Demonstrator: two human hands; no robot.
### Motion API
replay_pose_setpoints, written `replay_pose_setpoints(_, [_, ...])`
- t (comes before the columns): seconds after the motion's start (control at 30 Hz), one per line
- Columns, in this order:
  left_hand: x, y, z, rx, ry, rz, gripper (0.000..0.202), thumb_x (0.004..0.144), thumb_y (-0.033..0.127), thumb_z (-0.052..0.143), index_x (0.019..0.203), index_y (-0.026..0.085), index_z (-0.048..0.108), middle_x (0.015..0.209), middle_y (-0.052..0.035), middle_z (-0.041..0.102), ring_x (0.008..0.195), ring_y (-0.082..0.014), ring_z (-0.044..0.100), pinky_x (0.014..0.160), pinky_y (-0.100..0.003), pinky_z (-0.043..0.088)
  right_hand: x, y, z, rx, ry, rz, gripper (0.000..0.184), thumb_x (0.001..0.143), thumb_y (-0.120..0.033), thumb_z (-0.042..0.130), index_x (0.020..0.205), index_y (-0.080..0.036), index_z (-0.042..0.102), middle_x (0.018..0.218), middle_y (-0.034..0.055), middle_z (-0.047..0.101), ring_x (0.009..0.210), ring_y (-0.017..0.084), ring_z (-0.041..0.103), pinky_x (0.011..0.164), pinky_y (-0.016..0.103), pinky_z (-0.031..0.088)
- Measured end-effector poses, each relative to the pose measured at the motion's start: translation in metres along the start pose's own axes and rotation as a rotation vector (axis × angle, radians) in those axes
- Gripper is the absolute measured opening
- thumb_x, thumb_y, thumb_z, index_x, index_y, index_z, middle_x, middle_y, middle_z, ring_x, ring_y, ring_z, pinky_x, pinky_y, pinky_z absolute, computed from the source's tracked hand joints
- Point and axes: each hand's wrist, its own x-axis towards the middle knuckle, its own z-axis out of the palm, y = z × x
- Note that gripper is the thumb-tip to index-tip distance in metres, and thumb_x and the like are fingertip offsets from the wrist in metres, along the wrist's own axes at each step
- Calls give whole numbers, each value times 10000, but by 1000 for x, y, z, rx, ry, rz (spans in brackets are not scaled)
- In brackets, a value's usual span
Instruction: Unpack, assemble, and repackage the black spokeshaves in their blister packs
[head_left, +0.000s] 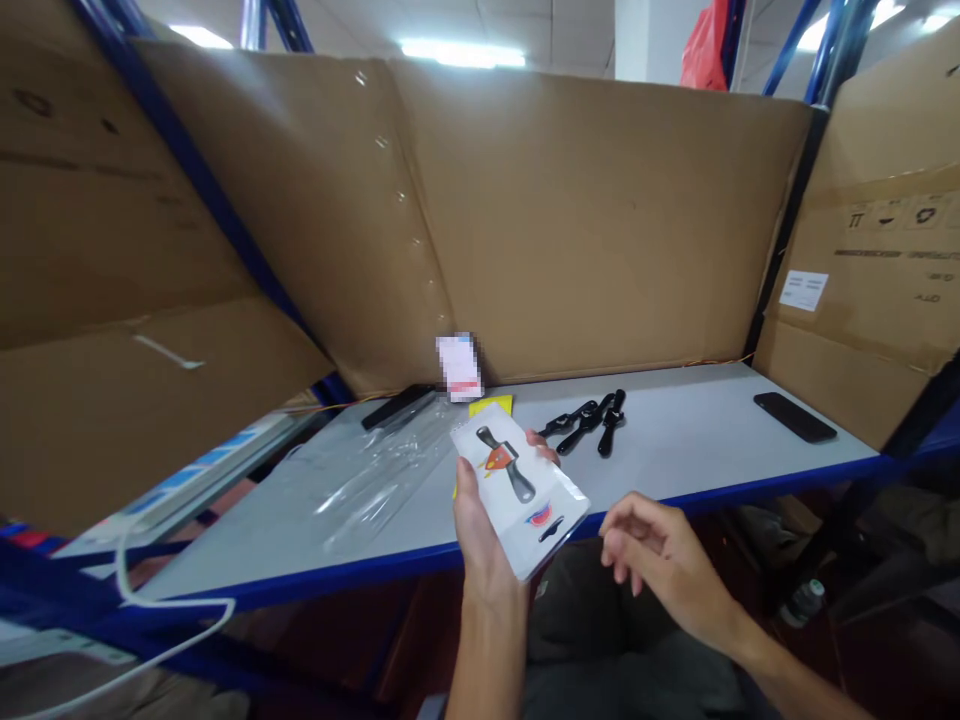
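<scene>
My left hand (480,530) is closed around a white package (517,490) printed with a picture of a spokeshave. It is tilted, its hang hole toward me, and my fingertips show at its far side. To its right, my right hand (667,565) hovers off the table's front edge, fingers loosely curled and apart, with nothing visible in it. Beyond the package, several black spokeshaves (592,425) lie close together on the grey table (690,430). Something yellow (491,406) shows just behind the package.
Clear plastic bags (390,460) cover the table's left part, beside a dark flat object (397,405). A blurred-out upright item (460,368) leans at the back cardboard (600,230). A black phone (795,416) lies at the right. A white cable (176,604) hangs at the left.
</scene>
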Motion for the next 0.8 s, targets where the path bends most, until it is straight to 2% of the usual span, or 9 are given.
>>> replay_pose_setpoints(0.1, [-10, -5, 4, 0, -1, -51, 682, 962, 638, 306, 1231, 81, 591, 843, -116, 654, 687, -205, 642, 624, -316, 568, -1, 8, 20, 95, -111, -35, 326, 863, -503, 681, 863, -178, 656, 715, 5, 631, 588, 115, 561, 519, 222, 441])
replay_pose_setpoints(0.23, [-19, -11, 6, 13, -26, -68, 642, 964, 620, 342, 1229, 87, 582, 865, -110, 658, 707, -200, 644, 650, -312, 571, 0, 7, 34, 125, -99, -112, 333, 855, -504, 698, 860, -171, 692, 677, -1, 617, 554, 105, 526, 521, 228, 421])
replay_pose_setpoints(0.33, [-22, -10, 4, -1, -37, -94, 606, 960, 616, 372, 1231, 118, 588, 885, -103, 663, 718, -195, 647, 656, -306, 567, 0, 8, 37, 130, -107, -125, 330, 867, -498, 685, 846, -169, 697, 629, -7, 596, 532, 113, 527, 513, 239, 417])
replay_pose_setpoints(0.47, [-23, -9, 0, -10, -49, -142, 586, 961, 613, 369, 1193, 127, 600, 910, -108, 673, 738, -198, 655, 683, -317, 571, 1, 13, 35, 122, -121, -198, 264, 850, -437, 708, 816, -177, 674, 668, -11, 587, 553, 112, 514, 533, 247, 405])
replay_pose_setpoints(0.63, [-23, -10, -1, -25, -36, -175, 562, 960, 585, 399, 1180, 111, 606, 917, -113, 684, 750, -202, 657, 699, -329, 573, 4, 12, 33, 228, -160, -167, 211, 787, -324, 748, 848, -185, 602, 698, -29, 569, 567, 103, 504, 534, 231, 390])
replay_pose_setpoints(0.7, [-24, -12, -1, -9, -15, -150, 559, 957, 587, 410, 1176, 113, 612, 906, -108, 685, 737, -206, 656, 689, -340, 572, 3, 10, 35, 255, -108, -144, 228, 763, -291, 740, 846, -201, 548, 720, -37, 563, 585, 102, 509, 539, 220, 400])
replay_pose_setpoints(0.8, [-26, -12, 1, 48, 43, -48, 584, 954, 602, 399, 1166, 105, 620, 894, -116, 684, 709, -218, 654, 661, -360, 567, 1, 9, 37, 141, 117, -202, 254, 778, -225, 685, 977, -227, 526, 860, -11, 607, 696, 128, 579, 575, 217, 457])
